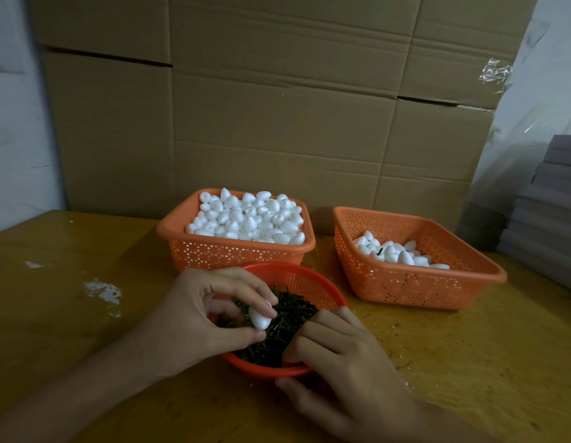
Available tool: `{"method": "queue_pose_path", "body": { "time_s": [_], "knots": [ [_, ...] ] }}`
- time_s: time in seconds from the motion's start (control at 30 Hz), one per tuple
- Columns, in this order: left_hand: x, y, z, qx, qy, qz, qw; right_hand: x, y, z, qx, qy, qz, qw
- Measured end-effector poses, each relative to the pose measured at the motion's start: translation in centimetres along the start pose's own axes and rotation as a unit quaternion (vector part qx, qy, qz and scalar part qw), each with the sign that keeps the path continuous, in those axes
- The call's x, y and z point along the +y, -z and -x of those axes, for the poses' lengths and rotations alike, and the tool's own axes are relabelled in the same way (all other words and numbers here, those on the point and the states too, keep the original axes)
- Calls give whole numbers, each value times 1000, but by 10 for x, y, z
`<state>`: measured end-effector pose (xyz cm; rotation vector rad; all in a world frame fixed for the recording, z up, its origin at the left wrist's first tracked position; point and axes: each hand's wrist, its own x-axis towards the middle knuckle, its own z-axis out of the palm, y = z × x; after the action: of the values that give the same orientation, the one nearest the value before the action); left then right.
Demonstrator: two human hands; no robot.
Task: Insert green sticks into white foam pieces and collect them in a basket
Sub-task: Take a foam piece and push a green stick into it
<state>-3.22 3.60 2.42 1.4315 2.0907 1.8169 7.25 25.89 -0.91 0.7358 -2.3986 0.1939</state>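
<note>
From the head view, the left hand [207, 314] pinches one foam piece [260, 318] between thumb and forefinger, the other fingers curled loosely above it, right over the bowl [297, 276] of green sticks [287, 321]. The right hand [338, 356] sits at the bowl's 5 o'clock edge, fingers bent down into the sticks and thumb outside the rim (I cannot tell whether it has a stick). At 12 o'clock from the bowl stands a full basket [181, 235] heaped with foam [245, 215]. At 2 o'clock is a second basket [405, 289], tilted, holding a small pile of pieces [399, 254], one showing a green stick. All rest on a yellow table [86, 314], with cardboard boxes [277, 107] behind.
</note>
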Motion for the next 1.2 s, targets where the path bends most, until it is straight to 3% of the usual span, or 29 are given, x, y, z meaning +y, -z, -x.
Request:
{"method": "queue_pose_path", "body": {
  "time_s": [1.2],
  "knots": [
    [-1, -1, 1, 17, 22, -10, 1000, 0, 1, 0, 5, 5, 9, 1000]
  ]
}}
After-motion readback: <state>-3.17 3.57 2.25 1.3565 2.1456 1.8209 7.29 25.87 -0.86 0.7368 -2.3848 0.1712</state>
